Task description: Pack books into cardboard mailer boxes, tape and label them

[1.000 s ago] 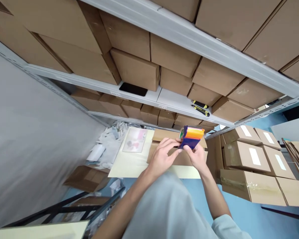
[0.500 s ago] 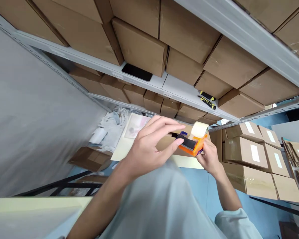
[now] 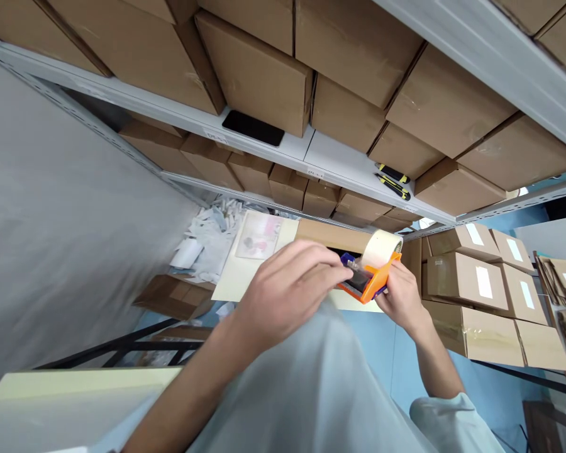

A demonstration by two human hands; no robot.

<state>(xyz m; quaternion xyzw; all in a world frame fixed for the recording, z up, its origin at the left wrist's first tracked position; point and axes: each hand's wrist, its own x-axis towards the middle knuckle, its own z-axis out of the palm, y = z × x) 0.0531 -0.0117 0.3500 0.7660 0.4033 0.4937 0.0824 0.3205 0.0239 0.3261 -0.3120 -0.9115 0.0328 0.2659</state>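
An orange and purple tape dispenser (image 3: 376, 280) with a wide roll of tape (image 3: 381, 248) is in my right hand (image 3: 402, 292), whose fingers wrap round its right side. From the left, my left hand (image 3: 295, 289) reaches to the dispenser's front end, thumb and fingers pinched together. A strip of clear tape seems to run to those fingertips, though they partly hide it. Below and behind the dispenser is a cardboard box (image 3: 330, 234) on a pale yellow tabletop, largely covered by my hands.
A flat pink-and-white printed packet (image 3: 258, 236) lies on the tabletop's left. Above, a metal shelf (image 3: 339, 160) carries boxes, a black phone (image 3: 253, 128) and two yellow-black box cutters (image 3: 393, 187). Labelled cartons (image 3: 471, 277) are stacked at right; crumpled white scraps (image 3: 212, 236) lie at left.
The dispenser has turned so its roll and open front show, and my right hand now grips its side. My left hand let go, opened, then closed its fingertips at the dispenser's front.
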